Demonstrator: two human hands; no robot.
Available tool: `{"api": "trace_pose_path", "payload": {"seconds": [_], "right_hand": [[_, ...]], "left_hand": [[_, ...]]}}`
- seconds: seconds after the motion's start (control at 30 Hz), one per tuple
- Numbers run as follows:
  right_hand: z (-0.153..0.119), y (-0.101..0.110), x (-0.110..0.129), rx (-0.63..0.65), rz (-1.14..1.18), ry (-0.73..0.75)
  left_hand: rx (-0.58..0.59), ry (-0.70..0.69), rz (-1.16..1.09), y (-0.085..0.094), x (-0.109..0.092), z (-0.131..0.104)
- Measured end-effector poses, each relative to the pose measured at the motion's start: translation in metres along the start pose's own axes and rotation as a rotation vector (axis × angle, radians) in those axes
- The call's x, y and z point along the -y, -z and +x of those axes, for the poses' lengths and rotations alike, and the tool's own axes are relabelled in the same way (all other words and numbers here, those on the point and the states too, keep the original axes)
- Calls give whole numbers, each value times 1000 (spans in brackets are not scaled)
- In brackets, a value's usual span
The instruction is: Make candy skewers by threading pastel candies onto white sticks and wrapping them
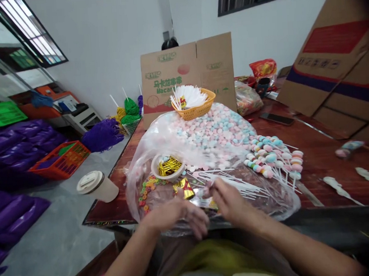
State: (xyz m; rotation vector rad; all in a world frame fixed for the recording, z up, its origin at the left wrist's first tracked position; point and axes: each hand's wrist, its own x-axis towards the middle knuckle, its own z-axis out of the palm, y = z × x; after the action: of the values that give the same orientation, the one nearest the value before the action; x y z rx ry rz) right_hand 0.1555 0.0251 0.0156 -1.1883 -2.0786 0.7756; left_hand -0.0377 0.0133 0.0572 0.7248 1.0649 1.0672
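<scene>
Dark red wooden table [320, 156], clear plastic sheet [153, 135] spread across its middle, lidded paper cup [101, 188] at the left edge, dark phone [276, 118] lying to the right, crumpled white scraps [335, 185] near the front right.

silver wrapper [201, 202]: shiny, yellow near right end, lying between your left hand [192, 216] and your right hand [225, 198], partly covered, contact unclear
gold wrapper [187, 188]: foil, red-marked, just past your left hand
white sticks [240, 183]: thin, straight, bare, loose overlapping bundle, slanting down to your right, just beyond your right hand
</scene>
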Motion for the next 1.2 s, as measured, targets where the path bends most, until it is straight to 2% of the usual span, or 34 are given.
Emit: {"api": "trace_pose_path", "payload": {"seconds": [0.1,0.17,0.23,0.33,0.4,0.47,0.5,0.57,0.67,0.73,0.8,0.87,0.93,0.97,1.03,1.07,1.13,1.17,1.2], "right_hand": [[-3,-3,7,24,-19,53],[-3,-4,11,4,55,54],[-1,-3,13,51,182,41],[1,-6,13,140,292,-72],[1,-11,13,69,278,-123],[0,-16,14,-40,230,-94],[-2,-18,15,-78,196,-69],[-5,-21,18,-99,114,-52],[-9,-26,20,-66,10,-29],[-9,-28,19,-87,-1,-28],[-9,-29,15,-129,38,-102],[-11,-28,8,-82,129,-192],[-14,-24,1,5,224,-240],[-16,-22,-2,7,269,-243],[-18,-16,-5,-79,386,-219],[-18,-14,-5,-141,462,-210],[-19,-8,-9,-213,660,-226],[-22,-4,-14,-252,765,-274],[-29,1,-21,-327,856,-345]], "left_hand": [[170,14,-116,-15,11,5],[221,-43,-279,-23,15,8],[235,-58,-307,-25,17,9],[213,-28,-14,-19,21,9],[104,-84,241,-15,26,8],[2,-119,436,-13,32,6],[-12,-107,475,-13,35,5],[30,-25,406,-16,41,2],[162,166,54,-25,50,-1],[168,240,-130,-33,55,-1],[95,246,-183,-40,58,0],[-1,204,-144,-44,57,3],[-119,80,-91,-45,54,9],[-172,-8,-45,-46,53,11],[-208,-141,82,-50,57,16],[-169,-170,183,-55,62,17],[-20,-98,314,-65,76,16],[116,-67,456,-69,84,15],[311,-5,613,-72,89,14]]}}
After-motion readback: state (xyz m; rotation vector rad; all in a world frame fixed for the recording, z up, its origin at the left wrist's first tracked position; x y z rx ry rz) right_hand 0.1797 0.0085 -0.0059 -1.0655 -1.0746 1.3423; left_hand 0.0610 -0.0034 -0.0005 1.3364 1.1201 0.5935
